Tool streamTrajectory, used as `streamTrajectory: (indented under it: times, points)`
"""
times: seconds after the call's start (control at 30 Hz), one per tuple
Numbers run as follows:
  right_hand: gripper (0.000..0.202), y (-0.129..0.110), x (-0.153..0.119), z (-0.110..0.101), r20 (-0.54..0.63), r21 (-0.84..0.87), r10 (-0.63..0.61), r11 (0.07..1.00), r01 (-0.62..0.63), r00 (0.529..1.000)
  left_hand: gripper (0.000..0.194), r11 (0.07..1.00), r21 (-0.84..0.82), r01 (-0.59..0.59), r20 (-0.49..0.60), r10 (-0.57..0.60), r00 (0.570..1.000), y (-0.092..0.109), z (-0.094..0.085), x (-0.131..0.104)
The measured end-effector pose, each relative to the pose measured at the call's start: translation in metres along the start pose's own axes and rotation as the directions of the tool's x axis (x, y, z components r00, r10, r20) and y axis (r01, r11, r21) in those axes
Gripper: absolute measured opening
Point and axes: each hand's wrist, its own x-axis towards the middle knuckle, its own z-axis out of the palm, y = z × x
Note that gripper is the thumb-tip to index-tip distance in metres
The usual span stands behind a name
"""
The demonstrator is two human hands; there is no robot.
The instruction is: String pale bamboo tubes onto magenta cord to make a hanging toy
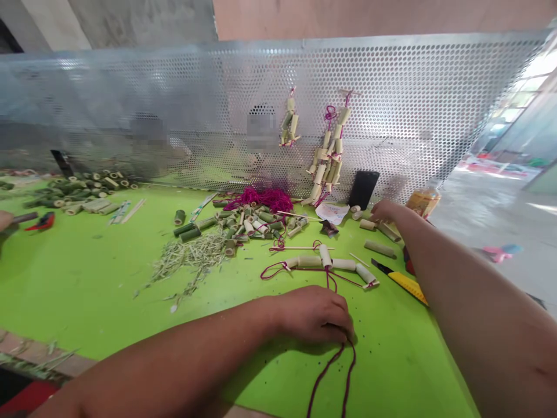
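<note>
My left hand (315, 316) is closed on a purple string (348, 371) low over the green table. Two strands hang from it towards the front edge. The string leads up to a cross-shaped figure of short bamboo tubes (310, 262), with one upright tube (325, 256) in the middle and small stick pieces tied at its ends. My right hand (386, 210) reaches to the far right among loose bamboo tubes (389, 231), beside a black phone. Its fingers bend down and are partly hidden, so I cannot make out whether they grip a tube.
A yellow utility knife (407, 285) with its blade out lies under my right forearm. Behind are a bamboo pile (261, 223), purple yarn (278, 199), shavings (195, 255), a black phone (364, 189) and a bottle (424, 201). Bamboo figures (326, 157) hang on the perforated metal screen. Another person's hand (5, 219) is far left.
</note>
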Motion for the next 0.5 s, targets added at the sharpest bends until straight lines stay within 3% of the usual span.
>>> streamTrajectory:
  times: [0.07,0.23,0.5]
  points:
    - [0.015,0.004,-0.005,-0.006,0.046,0.149,0.001,0.989,-0.008,0.999,0.021,1.0,-0.006,-0.007,0.004,0.007,1.0,-0.001,0.001,0.0]
    - [0.034,0.008,-0.026,-0.027,0.052,0.464,-0.169,0.877,0.126,0.984,0.021,1.0,-0.008,-0.006,-0.01,0.006,1.0,-0.002,0.001,0.0]
    - [0.032,-0.002,-0.04,-0.033,0.048,0.641,-0.318,0.737,0.215,0.947,0.021,1.0,-0.007,-0.002,-0.003,0.002,1.0,-0.001,0.0,0.0]
